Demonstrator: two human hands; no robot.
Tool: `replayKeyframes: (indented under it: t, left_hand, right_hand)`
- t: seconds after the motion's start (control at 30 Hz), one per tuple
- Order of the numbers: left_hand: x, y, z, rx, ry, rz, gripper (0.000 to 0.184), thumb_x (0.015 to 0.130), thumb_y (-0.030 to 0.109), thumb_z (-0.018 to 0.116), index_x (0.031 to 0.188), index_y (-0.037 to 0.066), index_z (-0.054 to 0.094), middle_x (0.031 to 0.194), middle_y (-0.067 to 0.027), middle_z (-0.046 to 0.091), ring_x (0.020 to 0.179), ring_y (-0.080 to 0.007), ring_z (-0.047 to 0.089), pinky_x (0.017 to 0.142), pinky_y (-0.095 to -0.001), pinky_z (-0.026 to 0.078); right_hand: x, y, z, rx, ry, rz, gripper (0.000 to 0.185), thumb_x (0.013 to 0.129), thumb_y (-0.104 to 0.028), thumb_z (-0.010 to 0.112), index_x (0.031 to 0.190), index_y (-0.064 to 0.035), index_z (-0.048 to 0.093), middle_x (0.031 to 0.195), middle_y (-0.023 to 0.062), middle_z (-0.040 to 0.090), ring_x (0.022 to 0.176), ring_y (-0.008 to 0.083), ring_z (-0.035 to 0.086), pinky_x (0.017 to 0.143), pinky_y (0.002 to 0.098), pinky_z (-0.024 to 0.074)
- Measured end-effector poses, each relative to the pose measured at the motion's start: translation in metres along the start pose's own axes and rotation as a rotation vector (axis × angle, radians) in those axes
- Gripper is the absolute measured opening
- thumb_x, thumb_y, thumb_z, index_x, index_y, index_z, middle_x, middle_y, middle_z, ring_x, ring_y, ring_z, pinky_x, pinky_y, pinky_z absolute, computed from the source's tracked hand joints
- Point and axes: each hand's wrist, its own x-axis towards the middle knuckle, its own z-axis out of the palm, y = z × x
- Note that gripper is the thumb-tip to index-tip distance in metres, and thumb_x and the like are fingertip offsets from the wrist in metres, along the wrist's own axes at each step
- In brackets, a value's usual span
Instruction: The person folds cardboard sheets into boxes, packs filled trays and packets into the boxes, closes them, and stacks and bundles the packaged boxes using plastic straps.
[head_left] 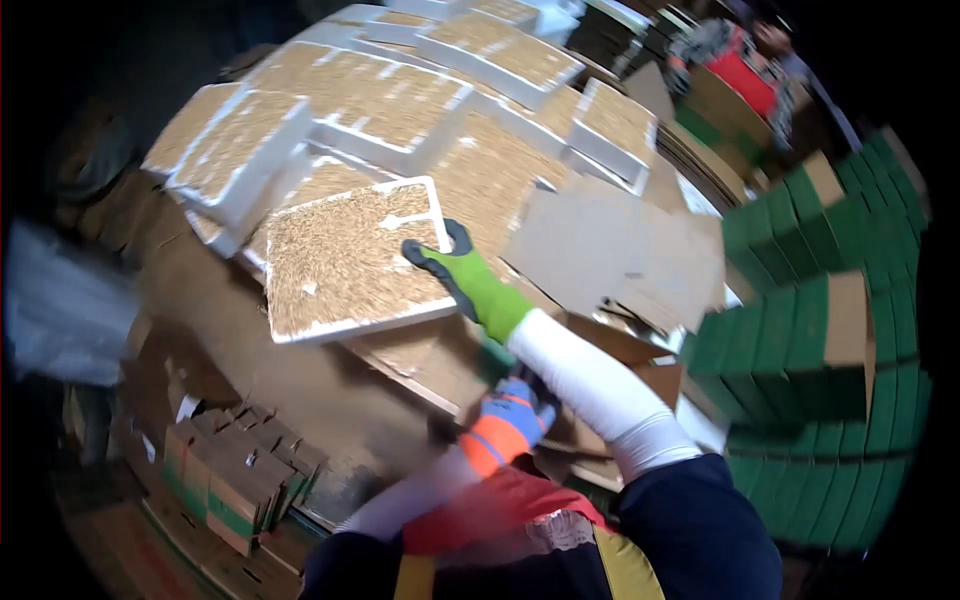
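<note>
The right hand (468, 275) pinches the tray (365, 325) at its edge, presumably leaving the filling (335, 255) undisturbed. Left hand (508, 415): grip cannot be determined.

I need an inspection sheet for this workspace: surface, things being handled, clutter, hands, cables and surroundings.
Surface: tan work surface, largely covered by white-sided rectangular trays with tan grainy tops, some stacked.
Job's things: one white-rimmed rectangular tray of tan grainy material, held at one edge.
Clutter: flat grey-brown cardboard sheets; a small dark item by their near edge, unidentifiable.
Hands: green-gloved right hand grips the held tray; orange-and-blue-gloved left hand is near the body, its grip unclear.
Cables: nothing seen.
Surroundings: stacked green cardboard cartons at right; brown-and-green folded cardboard lower left; another person in red upper right.
</note>
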Motion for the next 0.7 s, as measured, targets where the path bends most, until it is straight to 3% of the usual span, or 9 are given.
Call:
replayKeyframes:
  t: [0.07, 0.13, 0.17, 0.23, 0.27, 0.3, 0.4, 0.6, 0.7]
  left_hand:
    - [0.002, -0.01, 0.015, -0.081, 0.193, 0.071, 0.06, 0.085, 0.041, 0.063, 0.128, 0.002, 0.048, 0.123, -0.0234, 0.054, 0.114, -0.0372, 0.051, 0.096, -0.0443, 0.041]
    - [0.008, 0.002, -0.02, -0.058, -0.208, -0.001, 0.059, 0.089, 0.038, 0.057, 0.136, 0.005, 0.042, 0.134, -0.0187, 0.048, 0.122, -0.0347, 0.046, 0.103, -0.0402, 0.037]
    - [0.011, -0.012, -0.004, -0.057, -0.22, 0.017, 0.059, 0.089, 0.038, 0.057, 0.136, 0.005, 0.042, 0.134, -0.0187, 0.048, 0.122, -0.0347, 0.046, 0.103, -0.0402, 0.037]
    - [0.017, -0.048, 0.044, -0.153, 0.138, 0.415, 0.058, 0.093, 0.046, 0.042, 0.136, 0.007, 0.043, 0.135, -0.0159, 0.048, 0.123, -0.0348, 0.045, 0.102, -0.0427, 0.038]
    - [0.009, -0.026, 0.003, -0.219, 0.046, 0.37, 0.054, 0.093, 0.04, 0.045, 0.137, 0.008, 0.042, 0.134, -0.0174, 0.049, 0.124, -0.0318, 0.044, 0.105, -0.0408, 0.035]
    - [0.01, -0.032, 0.013, -0.75, -0.071, 0.289, 0.054, 0.092, 0.034, 0.047, 0.139, 0.008, 0.04, 0.134, -0.0187, 0.048, 0.125, -0.032, 0.044, 0.105, -0.0397, 0.035]
    - [0.02, -0.037, 0.008, -0.456, 0.073, 0.362, 0.064, 0.088, 0.019, 0.057, 0.144, 0.004, 0.03, 0.134, -0.0229, 0.047, 0.125, -0.036, 0.045, 0.102, -0.0382, 0.039]
    - [0.02, -0.028, -0.006, -0.466, 0.102, 0.355, 0.058, 0.092, 0.023, 0.053, 0.143, 0.007, 0.033, 0.13, -0.0226, 0.051, 0.117, -0.0354, 0.052, 0.098, -0.0371, 0.041]
    - [0.015, -0.025, -0.012, -0.463, 0.113, 0.312, 0.056, 0.093, 0.022, 0.05, 0.145, 0.012, 0.03, 0.117, -0.0242, 0.059, 0.106, -0.0386, 0.058, 0.089, -0.0402, 0.046]
  right_hand:
    - [-0.056, -0.031, -0.057, 0.157, 0.019, 0.054, 0.071, 0.078, -0.03, 0.078, 0.13, 0.0005, 0.041, 0.114, 0.0126, 0.056, 0.101, 0.0167, 0.054, 0.087, 0.0281, 0.0461]
    - [-0.111, -0.042, -0.113, 0.213, 0.15, 0.111, 0.067, 0.079, -0.028, 0.076, 0.13, 0.0005, 0.042, 0.115, 0.0119, 0.057, 0.101, 0.0169, 0.056, 0.087, 0.0294, 0.0482]
    - [-0.141, -0.048, -0.141, 0.032, 0.221, 0.092, 0.067, 0.081, -0.027, 0.075, 0.131, 0.0003, 0.041, 0.115, 0.0116, 0.057, 0.102, 0.0171, 0.057, 0.085, 0.0298, 0.0503]
    - [-0.204, -0.065, -0.175, 0.036, 0.345, 0.202, 0.064, 0.085, -0.027, 0.07, 0.134, -0.0012, 0.037, 0.117, 0.0116, 0.056, 0.103, 0.0161, 0.056, 0.085, 0.0288, 0.0499]
    - [-0.23, -0.06, -0.189, 0.016, 0.406, 0.152, 0.061, 0.088, -0.026, 0.067, 0.136, -0.0024, 0.036, 0.12, 0.0103, 0.055, 0.106, 0.0151, 0.055, 0.088, 0.0286, 0.0478]
    - [-0.253, -0.056, -0.196, 0.016, 0.469, 0.114, 0.058, 0.09, -0.024, 0.063, 0.137, -0.0033, 0.036, 0.123, 0.0091, 0.054, 0.109, 0.0148, 0.053, 0.091, 0.0288, 0.0456]
    - [-0.3, -0.032, -0.216, 0.106, 0.595, 0.143, 0.054, 0.092, -0.024, 0.061, 0.136, -0.0035, 0.036, 0.123, 0.0083, 0.053, 0.111, 0.0155, 0.051, 0.095, 0.03, 0.0427]
    - [-0.317, -0.006, -0.221, -0.116, 0.597, 0.173, 0.058, 0.087, -0.02, 0.068, 0.134, -0.0032, 0.039, 0.122, 0.0077, 0.053, 0.107, 0.015, 0.052, 0.091, 0.0299, 0.0447]
    - [-0.304, 0.011, -0.225, -0.271, 0.629, 0.129, 0.064, 0.083, -0.023, 0.073, 0.134, -0.0036, 0.04, 0.12, 0.0083, 0.054, 0.105, 0.0144, 0.053, 0.089, 0.0287, 0.0454]
